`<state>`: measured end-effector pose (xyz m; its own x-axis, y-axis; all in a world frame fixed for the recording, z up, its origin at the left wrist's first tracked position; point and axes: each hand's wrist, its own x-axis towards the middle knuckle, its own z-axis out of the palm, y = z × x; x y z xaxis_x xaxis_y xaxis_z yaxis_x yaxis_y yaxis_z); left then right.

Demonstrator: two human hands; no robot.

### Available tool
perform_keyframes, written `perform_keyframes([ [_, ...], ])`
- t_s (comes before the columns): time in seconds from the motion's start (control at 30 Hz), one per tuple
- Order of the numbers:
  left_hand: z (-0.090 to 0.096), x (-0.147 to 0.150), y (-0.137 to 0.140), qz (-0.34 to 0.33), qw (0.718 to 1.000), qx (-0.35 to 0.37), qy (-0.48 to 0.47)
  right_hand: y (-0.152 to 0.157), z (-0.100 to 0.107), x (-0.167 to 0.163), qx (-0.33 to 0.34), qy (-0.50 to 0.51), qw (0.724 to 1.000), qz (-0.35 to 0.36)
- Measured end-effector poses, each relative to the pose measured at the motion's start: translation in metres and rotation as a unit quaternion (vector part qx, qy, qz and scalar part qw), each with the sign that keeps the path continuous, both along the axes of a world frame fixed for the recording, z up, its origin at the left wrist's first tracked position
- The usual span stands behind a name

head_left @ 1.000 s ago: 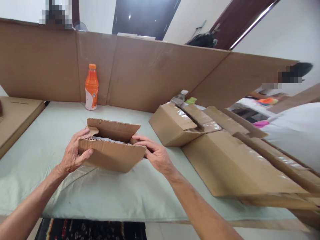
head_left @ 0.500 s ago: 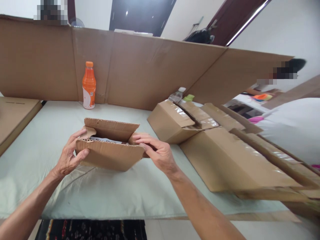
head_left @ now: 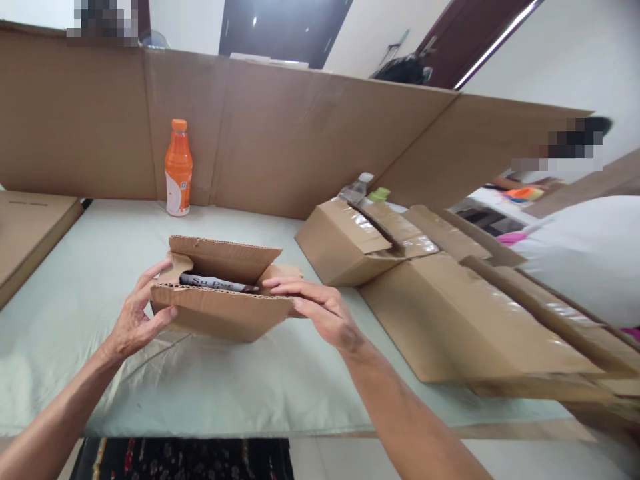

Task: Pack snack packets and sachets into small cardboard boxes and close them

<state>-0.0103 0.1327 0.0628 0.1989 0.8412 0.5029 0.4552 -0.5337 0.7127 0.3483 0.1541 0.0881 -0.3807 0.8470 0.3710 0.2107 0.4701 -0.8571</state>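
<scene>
A small cardboard box (head_left: 215,317) sits on the pale green cloth with its top flaps raised. Inside lies a grey printed packet (head_left: 214,283), partly hidden by the front wall; some dark lettering shows on it. My left hand (head_left: 134,319) grips the box's left end, thumb on the front panel and fingers behind the side flap. At the right end, my right hand (head_left: 327,312) has its thumb at the front corner and its fingers reaching over the right side flap.
An orange bottle (head_left: 179,170) stands near the cardboard partition (head_left: 300,133). Larger cardboard boxes (head_left: 450,313) fill the right side, with a clear bottle (head_left: 356,189) behind them. A flat carton (head_left: 35,227) lies at the left. Other people are partly visible beyond the partition.
The fingers of my right hand have straightened and shifted over the right flap, which now shows more. More of the packet's lettering is visible. My left hand keeps its hold.
</scene>
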Motion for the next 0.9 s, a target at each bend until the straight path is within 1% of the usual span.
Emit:
perform_keyframes([
  [0.07,0.001,-0.001,-0.001,-0.003,1.000,0.011,0.001,0.000,0.004,0.003,0.022,-0.008,1.000,0.015],
  [0.23,-0.001,-0.003,-0.006,-0.022,0.999,0.049,0.009,-0.005,0.011,0.005,0.038,-0.042,0.998,0.037],
  [0.33,-0.001,-0.004,-0.014,-0.022,0.998,0.050,0.020,-0.010,0.013,0.005,0.057,-0.055,0.996,0.039],
  [0.4,0.000,-0.005,-0.018,-0.017,0.999,0.039,0.022,-0.013,0.014,0.005,0.079,-0.061,0.995,0.020],
  [0.5,0.004,-0.004,-0.019,-0.011,1.000,0.013,0.015,-0.013,0.018,0.003,0.111,-0.052,0.991,-0.050],
  [0.57,0.006,-0.002,-0.017,0.005,1.000,-0.002,0.008,-0.008,0.021,0.000,0.124,-0.042,0.988,-0.086],
  [0.67,0.009,0.002,-0.014,0.032,0.999,-0.007,0.003,0.003,0.021,-0.006,0.146,-0.035,0.984,-0.098],
  [0.73,0.008,0.003,-0.012,0.034,0.999,-0.002,0.000,0.010,0.019,-0.009,0.158,-0.029,0.981,-0.109],
  [0.9,0.003,-0.001,-0.011,0.003,1.000,0.001,-0.016,0.017,0.011,-0.012,0.167,0.005,0.975,-0.148],
])
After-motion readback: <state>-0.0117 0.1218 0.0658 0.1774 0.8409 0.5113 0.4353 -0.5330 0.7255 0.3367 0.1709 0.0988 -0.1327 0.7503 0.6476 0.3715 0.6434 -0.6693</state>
